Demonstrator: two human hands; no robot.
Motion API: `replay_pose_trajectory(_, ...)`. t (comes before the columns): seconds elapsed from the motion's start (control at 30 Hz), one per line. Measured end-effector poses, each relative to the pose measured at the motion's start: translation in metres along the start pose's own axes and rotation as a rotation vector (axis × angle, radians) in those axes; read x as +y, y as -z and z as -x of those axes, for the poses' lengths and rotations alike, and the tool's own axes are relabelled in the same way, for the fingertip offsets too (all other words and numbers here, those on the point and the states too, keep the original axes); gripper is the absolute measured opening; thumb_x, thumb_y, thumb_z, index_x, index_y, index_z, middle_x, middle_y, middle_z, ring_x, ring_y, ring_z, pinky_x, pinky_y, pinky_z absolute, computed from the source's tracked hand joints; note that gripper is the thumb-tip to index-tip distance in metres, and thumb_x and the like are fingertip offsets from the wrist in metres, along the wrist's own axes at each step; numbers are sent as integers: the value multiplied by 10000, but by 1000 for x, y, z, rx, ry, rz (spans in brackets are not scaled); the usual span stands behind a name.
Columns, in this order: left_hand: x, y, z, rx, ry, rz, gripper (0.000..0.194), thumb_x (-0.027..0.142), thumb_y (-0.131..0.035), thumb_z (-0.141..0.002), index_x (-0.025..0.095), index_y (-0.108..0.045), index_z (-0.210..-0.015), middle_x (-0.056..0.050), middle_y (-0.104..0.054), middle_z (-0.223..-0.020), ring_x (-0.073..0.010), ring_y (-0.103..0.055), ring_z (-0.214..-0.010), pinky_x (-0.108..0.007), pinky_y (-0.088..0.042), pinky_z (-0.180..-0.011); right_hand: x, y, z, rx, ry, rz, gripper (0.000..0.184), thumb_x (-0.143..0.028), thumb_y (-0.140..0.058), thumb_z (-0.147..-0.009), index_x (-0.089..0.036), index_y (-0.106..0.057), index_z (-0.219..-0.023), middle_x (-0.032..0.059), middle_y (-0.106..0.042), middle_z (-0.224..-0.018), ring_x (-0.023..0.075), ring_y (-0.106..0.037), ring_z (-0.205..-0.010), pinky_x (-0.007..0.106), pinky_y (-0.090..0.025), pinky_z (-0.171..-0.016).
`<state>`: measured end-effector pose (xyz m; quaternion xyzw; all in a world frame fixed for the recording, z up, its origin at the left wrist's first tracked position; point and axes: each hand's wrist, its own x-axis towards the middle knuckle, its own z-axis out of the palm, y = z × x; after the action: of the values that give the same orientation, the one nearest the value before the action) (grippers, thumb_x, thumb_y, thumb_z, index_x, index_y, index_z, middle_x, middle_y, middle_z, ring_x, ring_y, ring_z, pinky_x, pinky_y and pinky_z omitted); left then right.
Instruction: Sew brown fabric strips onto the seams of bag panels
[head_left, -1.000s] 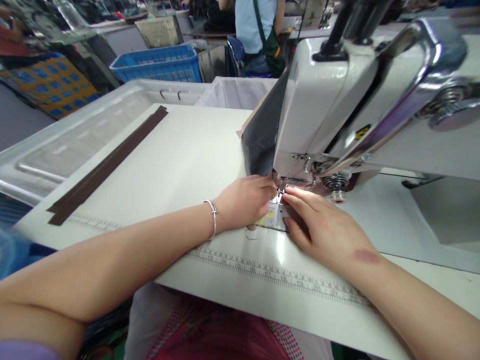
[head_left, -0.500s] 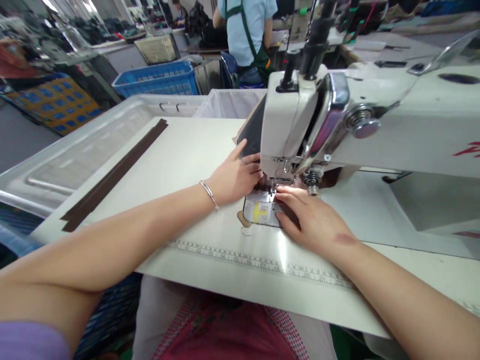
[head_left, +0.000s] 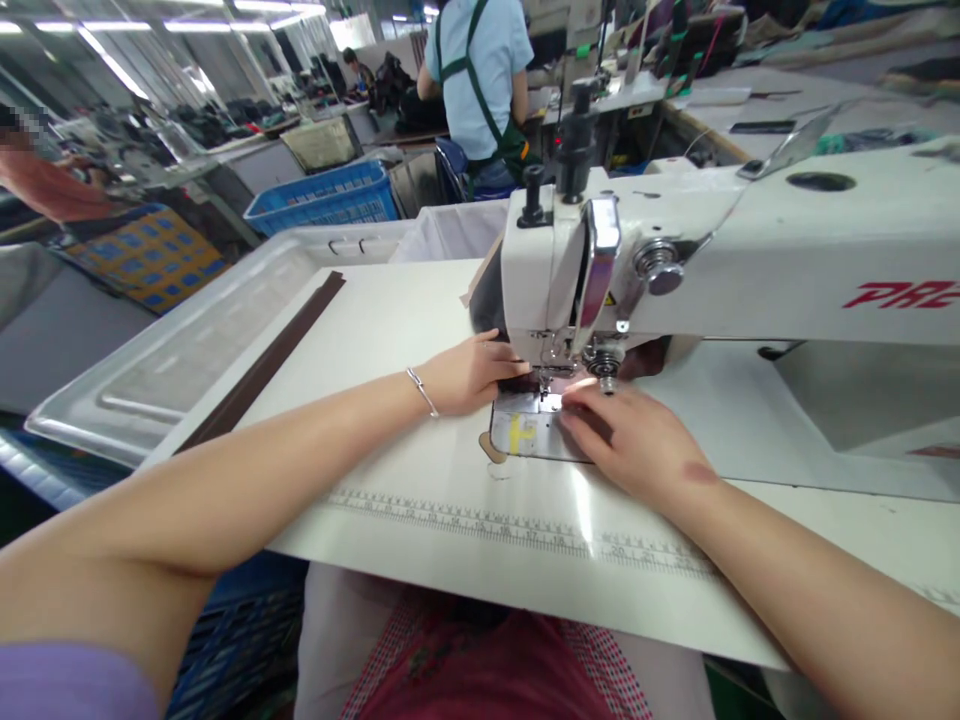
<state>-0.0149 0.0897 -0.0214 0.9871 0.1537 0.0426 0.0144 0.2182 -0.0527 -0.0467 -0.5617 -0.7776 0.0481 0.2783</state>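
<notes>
Evidently, the cloth [head_left: 489, 300] runs under the machine [head_left: 526, 285], left hand [head_left: 469, 375] fingers loosely together, right hand [head_left: 641, 435] fingers curled, any pinch undeterminable, both near enough the foot [head_left: 545, 385] that slipping could trap a fingertip.

From here I see the sewing machine [head_left: 712, 270] in glossy white enamel, its tension knob [head_left: 660, 267] in polished metal. The needle plate [head_left: 525, 430] is smooth, shiny metal. I see 1 matt brown strip [head_left: 274, 355] like tape or cloth on the smooth, pale, glossy tabletop [head_left: 375, 470]. The tray [head_left: 187, 330] looks translucent plastic; the basket [head_left: 322, 195], blue plastic.
</notes>
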Motion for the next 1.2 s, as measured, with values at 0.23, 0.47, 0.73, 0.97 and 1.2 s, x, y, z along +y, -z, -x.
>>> replay_pose_trajectory(0.23, 2, -21, 6, 84, -16, 104, 536, 48, -447, -781, 193, -563, -1284, -82, -566, -1313, -225, -519, -1230, -485, -322, -1128, 17, 7, -12, 273, -250, -106, 111, -326, -499, -898, -239, -542, -845, 48, -648, -780, 224, -624, -709, 340, -466, -628)
replay_pose_trajectory(0.47, -1, -25, 8, 98, -1, 64, 543, 51, -432, -796, 180, -535, -1313, -100, -548, -1338, -218, -470, -1287, -474, -326, -1128, 19, 5, -13, 255, -221, -97, 125, -324, -472, -911, -230, -549, -881, 55, -653, -820, 221, -626, -741, 326, -457, -630)
replay_pose_trajectory(0.73, 78, -6, 9, -136, 311, -256, 583, 235, -506, -852, 27, -415, -1390, -263, -435, -1423, -351, -467, -1288, -469, -458, -944, 20, 10, -5, 172, -93, -38, 163, -331, -504, -920, -215, -612, -958, 58, -668, -924, 231, -624, -860, 347, -483, -739)
replay_pose_trajectory(0.97, 120, 44, 16, -261, 204, -193, 431, 395, -397, -958, 103, -631, -1172, -157, -711, -972, -270, -676, -862, -391, -489, -749, 12, 5, 2, 37, 126, -86, 225, -253, -486, -925, -232, -679, -1038, 65, -662, -991, 225, -610, -941, 380, -497, -814)
replay_pose_trajectory(1.2, 99, 11, 40, -5, 232, -149, 761, 677, -446, -871, 176, -398, -1441, -169, -408, -1479, -340, -374, -1364, -540, -234, -1118, 10, 2, -1, -54, 219, -160, 242, -210, -475, -928, -203, -688, -1041, 84, -664, -978, 226, -568, -949, 414, -458, -842)
